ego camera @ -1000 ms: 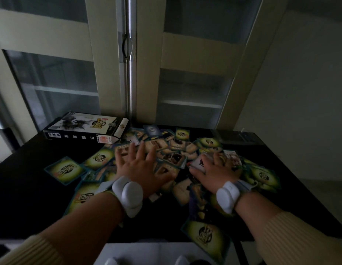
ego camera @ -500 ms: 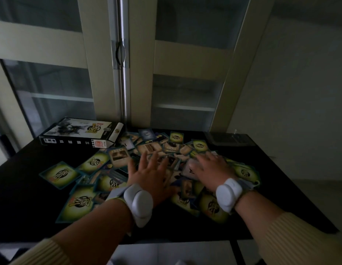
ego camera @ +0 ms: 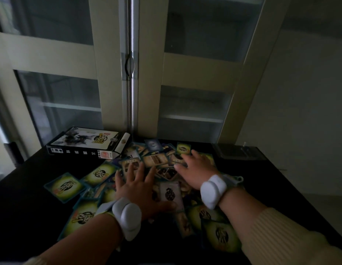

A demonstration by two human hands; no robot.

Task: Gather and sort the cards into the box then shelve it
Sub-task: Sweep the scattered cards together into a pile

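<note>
Several game cards (ego camera: pixel 158 161) lie scattered in a loose heap on a black table (ego camera: pixel 23 207), some face up, some showing green-yellow backs. My left hand (ego camera: pixel 139 186) lies flat on the heap's middle with fingers spread and the thumb stretched right. My right hand (ego camera: pixel 195 169) presses on the cards further back and right, fingers straight and reaching left. Each wrist wears a white band. The card box (ego camera: pixel 86 143) lies on its side at the back left of the table, its end flap open toward the cards.
A cabinet with frosted glass doors (ego camera: pixel 195 104) and a metal handle (ego camera: pixel 129 66) stands right behind the table, shelves visible inside. A dark flat object (ego camera: pixel 237 151) lies at the table's back right corner. A single card (ego camera: pixel 64 187) lies apart at the left.
Both hands have slid over the heap; the right hand has moved further back and left. Cards under them have shifted. The camera has tilted and moved closer.
</note>
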